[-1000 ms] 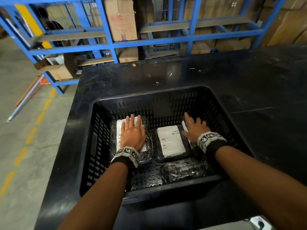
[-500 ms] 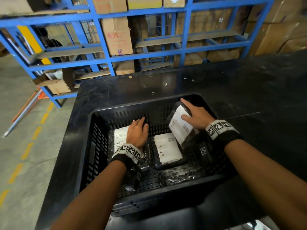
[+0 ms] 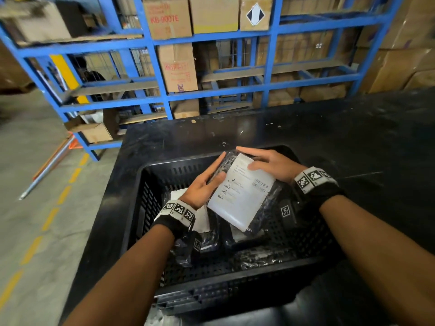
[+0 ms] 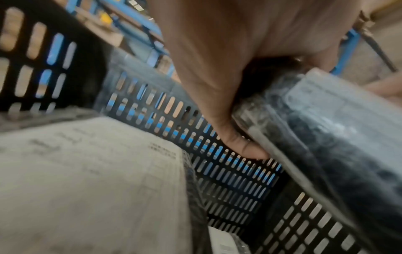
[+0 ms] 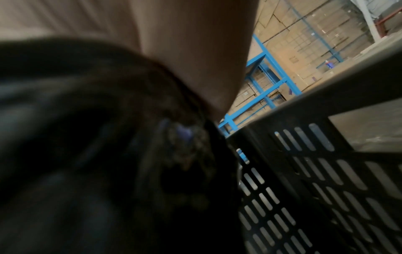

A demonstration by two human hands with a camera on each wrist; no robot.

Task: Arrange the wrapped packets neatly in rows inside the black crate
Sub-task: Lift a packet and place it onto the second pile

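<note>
A black slotted crate (image 3: 141, 191) stands on a black table. Above it both hands hold one wrapped packet (image 3: 242, 196), dark inside clear plastic with a white label facing up, tilted. My left hand (image 3: 207, 182) grips its left edge, thumb on the label; the left wrist view shows the fingers curled under the packet (image 4: 326, 137). My right hand (image 3: 266, 163) holds the far right corner, thumb on top. Other labelled packets lie flat on the crate floor: one (image 3: 200, 217) under my left wrist, one (image 3: 237, 234) beneath the held packet, one dark packet (image 3: 259, 257) near the front wall.
The black table (image 3: 329, 137) stretches right and behind the crate. Blue shelving (image 3: 164, 90) with cardboard boxes stands beyond it. Concrete floor (image 3: 35, 208) with yellow dashes lies left. The right wrist view is mostly filled by the dark packet (image 5: 87, 154) and the crate wall (image 5: 304, 189).
My right hand lifted a packet from the crate's right side up above the rim. My left hand left the packet it pressed on and took hold of the lifted one.
</note>
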